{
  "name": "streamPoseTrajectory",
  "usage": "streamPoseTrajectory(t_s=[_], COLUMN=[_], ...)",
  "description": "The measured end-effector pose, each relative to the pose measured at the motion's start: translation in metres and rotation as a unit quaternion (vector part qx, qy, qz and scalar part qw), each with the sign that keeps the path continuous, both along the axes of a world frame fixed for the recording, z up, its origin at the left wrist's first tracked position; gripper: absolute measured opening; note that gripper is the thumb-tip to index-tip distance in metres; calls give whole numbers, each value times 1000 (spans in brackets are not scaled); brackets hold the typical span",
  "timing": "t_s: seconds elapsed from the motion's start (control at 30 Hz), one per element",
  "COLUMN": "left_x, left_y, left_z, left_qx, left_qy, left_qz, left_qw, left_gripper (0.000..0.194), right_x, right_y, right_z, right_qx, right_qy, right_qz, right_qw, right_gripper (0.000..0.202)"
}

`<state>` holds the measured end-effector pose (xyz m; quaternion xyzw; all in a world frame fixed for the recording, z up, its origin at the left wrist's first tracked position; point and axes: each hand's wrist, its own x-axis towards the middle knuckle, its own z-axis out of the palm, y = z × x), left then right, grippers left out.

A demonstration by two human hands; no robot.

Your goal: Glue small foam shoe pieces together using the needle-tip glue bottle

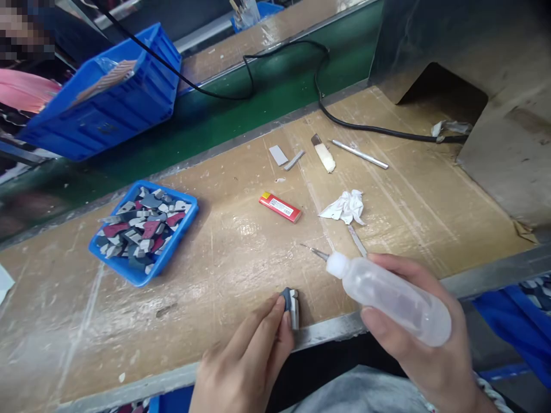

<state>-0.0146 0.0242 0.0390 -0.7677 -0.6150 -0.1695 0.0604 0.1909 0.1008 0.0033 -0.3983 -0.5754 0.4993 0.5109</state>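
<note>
Palm-down, left hand (pixel 245 361) grip pinching small grey piece (pixel 290 304); right hand (pixel 426 338) grip wrapped round squeeze bottle (pixel 390 295).

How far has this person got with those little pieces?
Done: I see no finished pile, so that is hard to judge. In hand: the left hand pinches a small grey piece at the bench edge, while the right hand holds a clear squeeze bottle, its needle tip aimed past the piece, not touching it. Left: the blue tray is heaped with similar grey, red and white pieces.
</note>
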Motion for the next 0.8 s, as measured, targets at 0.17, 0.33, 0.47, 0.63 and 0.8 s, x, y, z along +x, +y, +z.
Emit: streamPoseTrajectory(t_s=[0.17, 0.33, 0.47, 0.63, 0.8], left_x=[-4, 2, 7, 10, 6], left_y=[1, -1, -2, -4, -5], left_z=[2, 0, -1, -1, -2], left_qx=[-61, -59, -72, -78, -77], left_qy=[-76, -141, -176, -193, -195], left_qz=[32, 97, 141, 135, 134], left_qw=[995, 983, 972, 969, 969], left_gripper=[10, 8, 9, 11, 15], right_x=[-1, -10, -15, -19, -27], right_y=[0, 1, -1, -5, -6], right_z=[-1, -1, -5, -7, -11], right_qx=[19, 9, 52, 113, 166], right_qy=[-23, 41, 14, -33, -57], right_qz=[-4, 7, -37, -78, -62], right_qw=[1000, 999, 998, 990, 983], right_gripper=[38, 36, 34, 25, 24])
